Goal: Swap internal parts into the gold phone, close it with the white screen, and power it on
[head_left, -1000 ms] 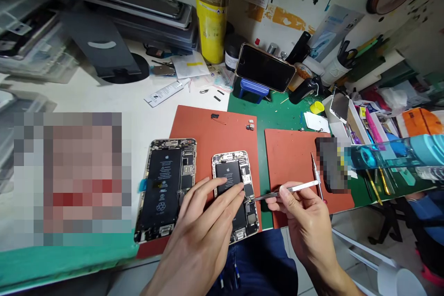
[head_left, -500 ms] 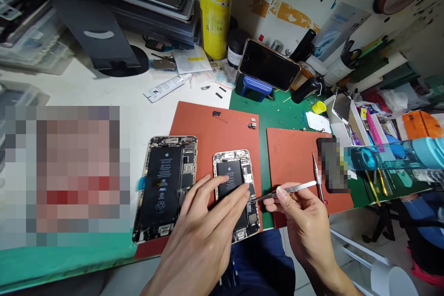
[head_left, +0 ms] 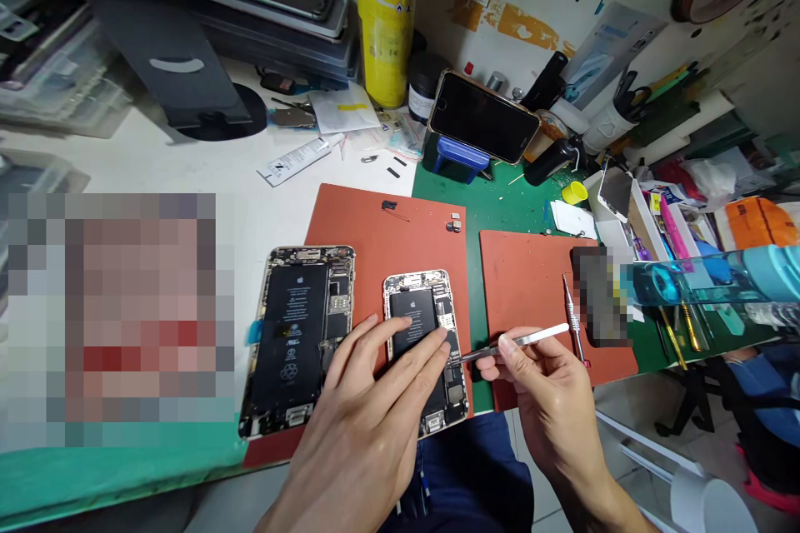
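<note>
My left hand [head_left: 370, 410] lies over the smaller opened phone [head_left: 413, 304], fingers stretched out and resting on its black battery and inner parts. That phone has no screen on, so its battery and boards show. In my right hand [head_left: 550, 400] a pair of metal tweezers [head_left: 530, 339] is pinched between thumb and fingers. The tweezers' tips reach the phone's right side, close to my left fingertips; what they touch is too small to tell. Left of my left hand, a larger opened phone [head_left: 291, 325] also shows its battery.
Both phones lie on a reddish-brown mat [head_left: 375, 241] with small loose parts near its top edge. On a second mat [head_left: 525, 283] to the right is a screwdriver [head_left: 572, 321]. A blue bottle [head_left: 700, 279] and a phone on a stand [head_left: 484, 117] are beyond.
Almost nothing differs. The tweezers' rear end sits very slightly further left and higher, with the tips still at the smaller phone's right side; my left hand stays in place.
</note>
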Tool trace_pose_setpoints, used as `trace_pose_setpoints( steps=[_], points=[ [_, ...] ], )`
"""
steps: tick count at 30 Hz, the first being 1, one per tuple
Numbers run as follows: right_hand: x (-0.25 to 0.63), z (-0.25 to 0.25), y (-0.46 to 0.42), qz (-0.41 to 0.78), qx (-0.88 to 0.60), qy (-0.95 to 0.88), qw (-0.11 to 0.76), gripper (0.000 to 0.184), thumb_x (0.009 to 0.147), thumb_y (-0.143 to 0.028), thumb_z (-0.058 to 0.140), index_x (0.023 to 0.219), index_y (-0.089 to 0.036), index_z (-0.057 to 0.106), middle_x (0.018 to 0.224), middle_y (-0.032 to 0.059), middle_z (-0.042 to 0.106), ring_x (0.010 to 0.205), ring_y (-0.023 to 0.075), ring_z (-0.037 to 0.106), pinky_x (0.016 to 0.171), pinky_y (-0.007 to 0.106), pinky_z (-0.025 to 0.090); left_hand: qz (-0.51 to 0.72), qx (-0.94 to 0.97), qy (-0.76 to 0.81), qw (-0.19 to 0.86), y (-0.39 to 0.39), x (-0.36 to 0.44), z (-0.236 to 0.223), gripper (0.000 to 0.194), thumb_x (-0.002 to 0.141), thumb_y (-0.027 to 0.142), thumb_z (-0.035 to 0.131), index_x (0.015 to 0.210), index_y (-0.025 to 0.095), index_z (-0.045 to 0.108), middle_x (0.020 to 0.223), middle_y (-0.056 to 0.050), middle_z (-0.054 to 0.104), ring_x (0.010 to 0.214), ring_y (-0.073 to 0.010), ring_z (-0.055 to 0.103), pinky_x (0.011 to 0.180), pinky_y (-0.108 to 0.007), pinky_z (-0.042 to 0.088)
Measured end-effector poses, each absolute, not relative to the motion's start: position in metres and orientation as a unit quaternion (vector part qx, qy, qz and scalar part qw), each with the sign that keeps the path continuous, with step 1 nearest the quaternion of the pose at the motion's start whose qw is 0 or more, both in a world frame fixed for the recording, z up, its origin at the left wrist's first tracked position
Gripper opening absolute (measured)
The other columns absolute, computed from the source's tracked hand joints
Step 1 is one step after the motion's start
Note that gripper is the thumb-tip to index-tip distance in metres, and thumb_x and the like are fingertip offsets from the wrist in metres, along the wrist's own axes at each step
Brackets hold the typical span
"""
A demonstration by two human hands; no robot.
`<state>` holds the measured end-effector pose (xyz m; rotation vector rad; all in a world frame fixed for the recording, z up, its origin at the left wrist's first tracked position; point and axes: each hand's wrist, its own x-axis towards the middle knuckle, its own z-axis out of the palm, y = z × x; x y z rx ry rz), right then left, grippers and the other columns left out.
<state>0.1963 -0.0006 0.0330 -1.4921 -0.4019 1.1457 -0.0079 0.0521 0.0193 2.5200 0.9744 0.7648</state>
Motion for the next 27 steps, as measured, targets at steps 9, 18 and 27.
trace_pose_setpoints(
  steps=[9,18,27],
  points=[
    [0.203,0.032,-0.006,0.457,-0.639,-0.167,0.596,0.033,0.077,-0.041,0.098,0.092,-0.018,0.080,0.078,0.0057,0.078,0.068,0.0209,0.077,0.070,0.034,0.068,0.252,0.898,0.340,0.123,0.052,-0.005,0.016,0.063,0.087,-0.005,0.049,0.142,0.019,0.067,0.150,0.004,0.070,0.131,-0.0354,0.053,0.114,-0.062,0.045],
    [0.205,0.036,-0.008,0.500,-0.589,-0.135,0.620,0.025,0.089,-0.044,0.087,0.092,-0.021,0.077,0.079,0.0035,0.074,0.072,0.0215,0.076,0.078,0.037,0.066,0.248,0.902,0.332,0.120,0.051,-0.006,0.015,0.063,0.089,-0.003,0.054,0.148,0.017,0.062,0.156,0.003,0.065,0.136,-0.0370,0.050,0.117,-0.063,0.042],
    [0.201,0.043,-0.003,0.564,-0.566,-0.156,0.581,0.033,0.092,-0.050,0.082,0.087,-0.019,0.071,0.081,0.0015,0.068,0.053,0.0120,0.063,0.050,0.023,0.049,0.250,0.903,0.331,0.109,0.051,-0.004,0.016,0.060,0.085,0.000,0.055,0.143,0.016,0.066,0.152,0.002,0.068,0.133,-0.0383,0.051,0.116,-0.062,0.043]
  ],
)
